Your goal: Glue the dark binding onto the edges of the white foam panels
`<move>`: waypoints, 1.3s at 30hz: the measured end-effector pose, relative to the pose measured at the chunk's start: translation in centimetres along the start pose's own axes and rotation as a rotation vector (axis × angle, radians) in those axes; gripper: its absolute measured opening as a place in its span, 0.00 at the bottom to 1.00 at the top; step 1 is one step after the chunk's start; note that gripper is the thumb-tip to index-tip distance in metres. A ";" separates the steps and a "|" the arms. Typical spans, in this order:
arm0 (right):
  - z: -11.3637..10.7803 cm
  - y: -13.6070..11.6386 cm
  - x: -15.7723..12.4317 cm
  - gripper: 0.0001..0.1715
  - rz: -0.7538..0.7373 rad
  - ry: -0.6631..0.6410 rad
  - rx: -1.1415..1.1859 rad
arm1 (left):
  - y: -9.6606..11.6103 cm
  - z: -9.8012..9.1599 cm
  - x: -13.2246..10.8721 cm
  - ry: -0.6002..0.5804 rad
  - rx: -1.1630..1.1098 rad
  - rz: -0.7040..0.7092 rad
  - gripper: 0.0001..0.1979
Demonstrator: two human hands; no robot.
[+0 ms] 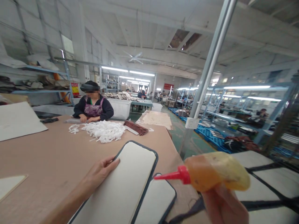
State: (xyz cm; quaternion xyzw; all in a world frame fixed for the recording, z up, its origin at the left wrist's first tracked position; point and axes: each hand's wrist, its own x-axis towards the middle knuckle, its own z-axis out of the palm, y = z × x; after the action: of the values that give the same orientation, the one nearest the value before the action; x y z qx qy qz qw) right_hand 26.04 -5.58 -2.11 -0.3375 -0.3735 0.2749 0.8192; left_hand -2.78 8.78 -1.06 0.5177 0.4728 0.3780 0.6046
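Note:
My left hand grips the left edge of a long off-white panel with rounded corners and a dark border, thumb on its top face. In my right hand is a squeeze bottle of amber liquid, probably glue, lying on its side. Its red nozzle points left, its tip appearing near the panel's right edge; whether it touches I cannot tell. Below the nozzle a second, smaller off-white panel with a dark border lies partly under the first.
A brown-covered table spreads ahead, bearing a heap of white strips and a brown bundle. Across it sits a co-worker. Dark-edged panels lie at right, near a metal post. A white sheet lies at left.

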 end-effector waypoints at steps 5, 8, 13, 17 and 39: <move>1.0 -3.0 3.0 0.25 -0.077 0.137 0.084 | 0.4 -0.2 -1.1 -0.007 0.052 0.001 0.31; 0.5 -3.0 3.4 0.23 -0.087 0.090 0.048 | 0.5 0.0 -1.5 -0.019 0.050 0.003 0.30; -0.7 -2.1 3.6 0.20 -0.098 0.016 -0.003 | 1.0 0.4 -2.3 0.013 0.041 0.019 0.29; -0.3 -1.7 2.3 0.26 -0.049 0.028 0.048 | 1.3 0.7 -2.6 0.002 0.030 0.002 0.30; 1.0 -0.5 -0.5 0.41 0.114 -0.047 0.016 | -0.9 0.3 0.7 -0.119 -0.110 -0.025 0.29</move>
State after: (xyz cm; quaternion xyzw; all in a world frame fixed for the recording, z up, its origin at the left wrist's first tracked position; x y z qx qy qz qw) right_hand 25.09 -5.89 -1.51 -0.3452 -0.3708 0.3319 0.7958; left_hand -2.31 9.22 -2.04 0.4993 0.4209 0.3644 0.6639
